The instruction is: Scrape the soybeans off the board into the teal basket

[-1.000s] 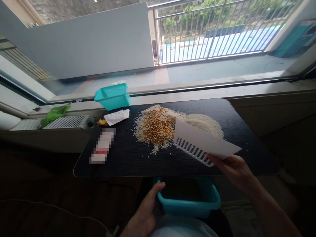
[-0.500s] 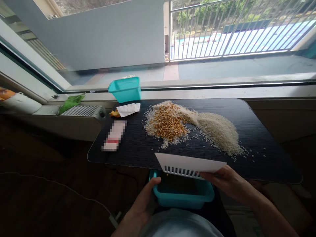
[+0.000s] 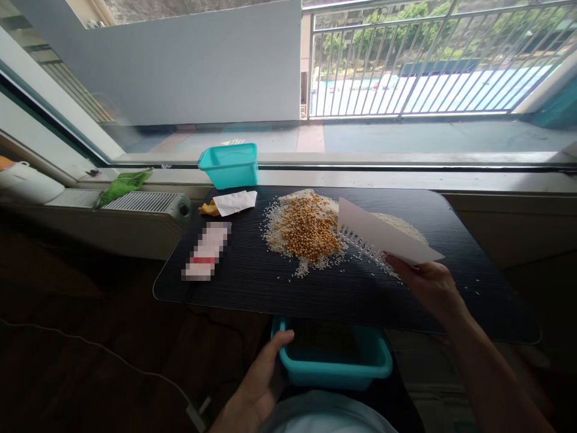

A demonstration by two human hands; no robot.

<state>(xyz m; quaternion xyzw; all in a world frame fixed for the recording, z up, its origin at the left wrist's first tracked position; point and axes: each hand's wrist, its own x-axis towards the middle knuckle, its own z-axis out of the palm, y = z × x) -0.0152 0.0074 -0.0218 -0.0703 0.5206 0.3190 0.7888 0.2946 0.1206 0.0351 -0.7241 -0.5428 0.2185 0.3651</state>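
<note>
My right hand (image 3: 428,282) grips the right end of a white slotted card (image 3: 383,231), whose row of comb-like teeth points down toward the table. It hangs over the rice pile (image 3: 399,224) and hides much of it; whether the teeth touch the grains, I cannot tell. Just left of the card, yellow soybeans (image 3: 309,228) lie heaped on more white rice (image 3: 274,231). Below the table's front edge, my left hand (image 3: 264,373) holds the left rim of a teal plastic bin (image 3: 338,373), thumb over the edge. The bin's inside is dark.
A second teal bin (image 3: 232,171) stands at the back left of the black table (image 3: 252,270). Near it are a white paper (image 3: 237,202), a yellow-orange item (image 3: 208,208) and a blurred pinkish packet (image 3: 207,249). A radiator (image 3: 144,207) with a green cloth (image 3: 124,185) is further left.
My right hand has lifted the slotted card from above the lower bin up and forward, over the rice on the table. My left hand keeps its hold on the bin.
</note>
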